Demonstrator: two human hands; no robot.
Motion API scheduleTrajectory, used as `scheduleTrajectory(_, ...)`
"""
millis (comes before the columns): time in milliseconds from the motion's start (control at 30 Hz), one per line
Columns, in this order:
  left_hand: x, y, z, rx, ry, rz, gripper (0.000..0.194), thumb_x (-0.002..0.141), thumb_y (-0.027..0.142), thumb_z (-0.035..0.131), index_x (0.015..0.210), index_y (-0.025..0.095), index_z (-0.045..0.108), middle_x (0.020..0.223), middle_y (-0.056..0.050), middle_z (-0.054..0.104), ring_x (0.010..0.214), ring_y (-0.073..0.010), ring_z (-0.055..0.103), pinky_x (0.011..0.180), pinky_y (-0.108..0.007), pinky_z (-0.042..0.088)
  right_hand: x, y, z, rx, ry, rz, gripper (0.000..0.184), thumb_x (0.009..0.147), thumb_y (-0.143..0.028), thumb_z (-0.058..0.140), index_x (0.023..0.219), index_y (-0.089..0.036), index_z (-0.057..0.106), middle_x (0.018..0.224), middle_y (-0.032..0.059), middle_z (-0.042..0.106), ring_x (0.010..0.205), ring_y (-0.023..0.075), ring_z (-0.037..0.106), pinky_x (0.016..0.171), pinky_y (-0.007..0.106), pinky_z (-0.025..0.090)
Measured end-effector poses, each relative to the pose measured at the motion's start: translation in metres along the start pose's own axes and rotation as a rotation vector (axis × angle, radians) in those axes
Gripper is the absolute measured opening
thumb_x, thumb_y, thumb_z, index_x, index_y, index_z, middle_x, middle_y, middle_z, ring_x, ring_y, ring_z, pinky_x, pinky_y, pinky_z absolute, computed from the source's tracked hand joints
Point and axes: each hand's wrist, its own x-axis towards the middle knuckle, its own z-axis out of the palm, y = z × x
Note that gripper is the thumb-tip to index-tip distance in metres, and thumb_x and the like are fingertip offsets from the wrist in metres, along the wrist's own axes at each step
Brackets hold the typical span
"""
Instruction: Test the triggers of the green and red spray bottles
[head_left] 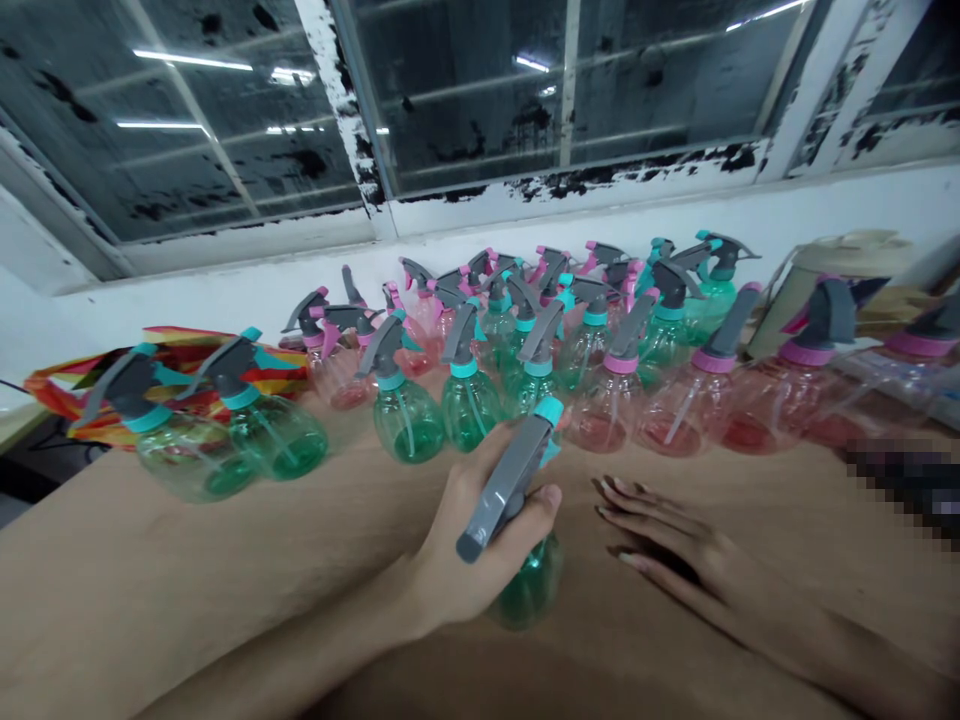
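My left hand (pixel 469 545) is wrapped round the neck of a green spray bottle (pixel 531 585) with a grey and turquoise trigger head, near the front of the wooden table (pixel 315 570). The fingers on the bottle's far side are partly hidden. To the right, my right hand (pixel 682 550) rests palm down on the tabletop, fingers stretched out and slightly apart, holding nothing. Just beyond my hands stand green spray bottles (pixel 409 420) with turquoise collars and pink spray bottles (pixel 604 410) with pink collars, coloured liquid low inside them.
Two green bottles (pixel 277 430) stand apart at the left, before a colourful bag (pixel 90 385). More bottles crowd back to the white wall (pixel 247 285) under the windows. A beige jug (pixel 817 270) is at the back right. Something dark and pixelated (pixel 915 480) lies at the right edge.
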Motion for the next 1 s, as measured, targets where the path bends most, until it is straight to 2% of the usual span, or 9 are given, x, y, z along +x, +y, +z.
scheduleTrajectory(167, 0.0010, 0.0001, -0.0007, 0.008, -0.008, 0.001, 0.027, 0.080, 0.028, 0.051, 0.105, 0.021, 0.055, 0.082, -0.003, 0.063, 0.062, -0.0164, 0.057, 0.064, -0.032, 0.052, 0.0006, -0.0025, -0.0019, 0.017, 0.003, 0.012, 0.045, 0.089, -0.033, 0.045, 0.134, -0.028, 0.041, 0.142, 0.0008, 0.039, 0.130, 0.0218, 0.034, 0.105, 0.044, 0.034)
scheduleTrajectory(333, 0.0021, 0.0009, 0.0002, -0.091, -0.074, 0.009, 0.039, 0.081, 0.023, 0.048, 0.120, 0.024, 0.050, 0.085, -0.003, 0.066, 0.072, -0.0170, 0.062, 0.075, -0.033, 0.053, 0.0009, -0.0031, -0.0019, 0.024, 0.005, 0.021, 0.044, 0.089, -0.034, 0.046, 0.133, -0.030, 0.042, 0.142, -0.0003, 0.039, 0.130, 0.0220, 0.034, 0.106, 0.044, 0.034)
scheduleTrajectory(467, 0.0021, -0.0007, -0.0006, -0.056, -0.106, -0.022, 0.038, 0.083, 0.023, 0.048, 0.121, 0.024, 0.050, 0.079, -0.002, 0.064, 0.066, -0.0153, 0.059, 0.066, -0.029, 0.053, 0.0008, -0.0018, -0.0006, 0.022, 0.003, 0.023, 0.045, 0.089, -0.034, 0.046, 0.134, -0.028, 0.042, 0.143, 0.0009, 0.038, 0.130, 0.0218, 0.033, 0.106, 0.044, 0.033)
scheduleTrajectory(600, 0.0019, -0.0007, -0.0027, -0.033, -0.115, -0.019, 0.035, 0.085, 0.023, 0.047, 0.120, 0.024, 0.049, 0.073, 0.000, 0.061, 0.066, -0.0151, 0.060, 0.065, -0.028, 0.052, 0.0014, -0.0022, -0.0009, 0.044, 0.014, 0.023, 0.044, 0.088, -0.035, 0.047, 0.132, -0.028, 0.044, 0.141, 0.0008, 0.040, 0.130, 0.0221, 0.035, 0.106, 0.044, 0.034)
scheduleTrajectory(700, 0.0027, 0.0015, -0.0034, -0.026, -0.130, -0.028, 0.027, 0.086, 0.025, 0.047, 0.113, 0.023, 0.052, 0.075, 0.000, 0.062, 0.066, -0.0150, 0.060, 0.061, -0.027, 0.051, 0.0019, -0.0035, -0.0015, 0.047, 0.020, 0.028, 0.043, 0.089, -0.035, 0.047, 0.131, -0.028, 0.045, 0.141, 0.0010, 0.041, 0.129, 0.0218, 0.036, 0.106, 0.044, 0.033)
scheduleTrajectory(833, 0.0041, 0.0027, -0.0023, -0.078, -0.098, -0.008, 0.015, 0.085, 0.028, 0.049, 0.097, 0.020, 0.052, 0.090, -0.004, 0.063, 0.069, -0.0145, 0.061, 0.064, -0.026, 0.052, 0.0014, -0.0042, -0.0018, 0.046, 0.020, 0.027, 0.044, 0.088, -0.035, 0.047, 0.132, -0.029, 0.045, 0.140, 0.0013, 0.042, 0.129, 0.0226, 0.036, 0.105, 0.045, 0.034)
scheduleTrajectory(1000, 0.0032, -0.0006, -0.0007, -0.059, -0.075, -0.033, 0.009, 0.086, 0.030, 0.047, 0.083, 0.022, 0.050, 0.076, -0.001, 0.060, 0.071, -0.0159, 0.062, 0.063, -0.027, 0.050, 0.0008, -0.0038, -0.0009, 0.028, 0.014, 0.034, 0.044, 0.089, -0.035, 0.046, 0.133, -0.028, 0.043, 0.142, 0.0013, 0.040, 0.130, 0.0220, 0.035, 0.105, 0.044, 0.034)
